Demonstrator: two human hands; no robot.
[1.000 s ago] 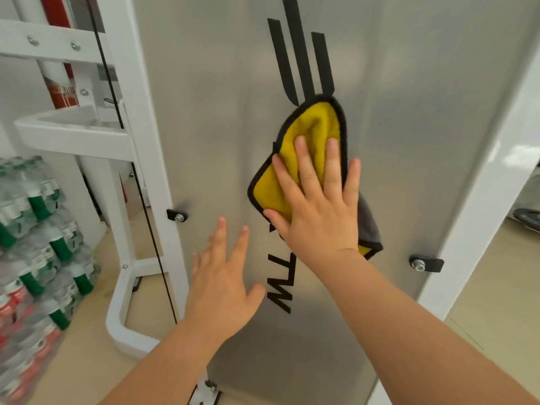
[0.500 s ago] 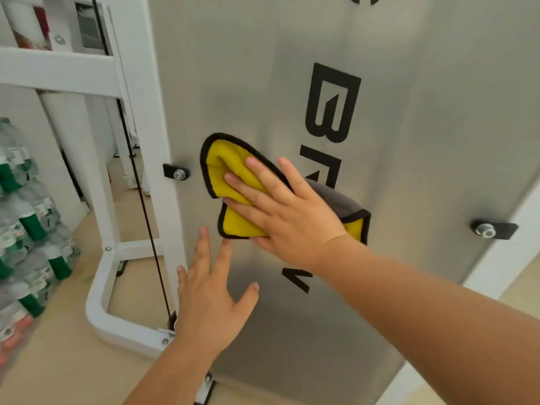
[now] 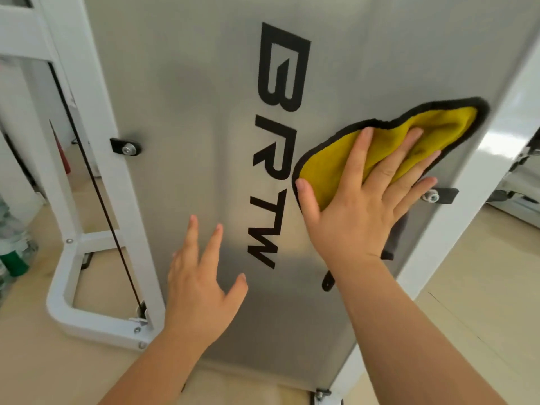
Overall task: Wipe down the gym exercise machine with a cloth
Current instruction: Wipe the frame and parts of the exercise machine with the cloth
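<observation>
1. The right hand (image 3: 359,206) lies flat with its fingers spread, pressing the cloth (image 3: 432,127) against the machine's grey panel (image 3: 190,83).
2. The left hand (image 3: 201,290) is open too, fingers apart and thumb out to the right, held at the lower part of the panel; whether it touches the metal cannot be told.
3. The cloth is yellow with a black border and sits on the right side of the panel, reaching up and right past the fingertips. A grey flap of it hangs below the palm, and a small black loop (image 3: 327,282) shows beside the wrist.
4. Black lettering (image 3: 280,68) runs down the panel between the two hands, just left of the cloth.
5. A black clip with a bolt (image 3: 125,147) sits on the panel's left edge, and another (image 3: 441,195) on the right edge, just beside the little finger.
6. White frame uprights stand on the left (image 3: 137,244) and right (image 3: 444,244) of the panel.
7. A thin black cable (image 3: 96,194) slants down to the white base loop (image 3: 58,302) on the left.
8. Green-capped bottles (image 3: 11,258) are at the far left edge, on the pale floor (image 3: 467,317).
</observation>
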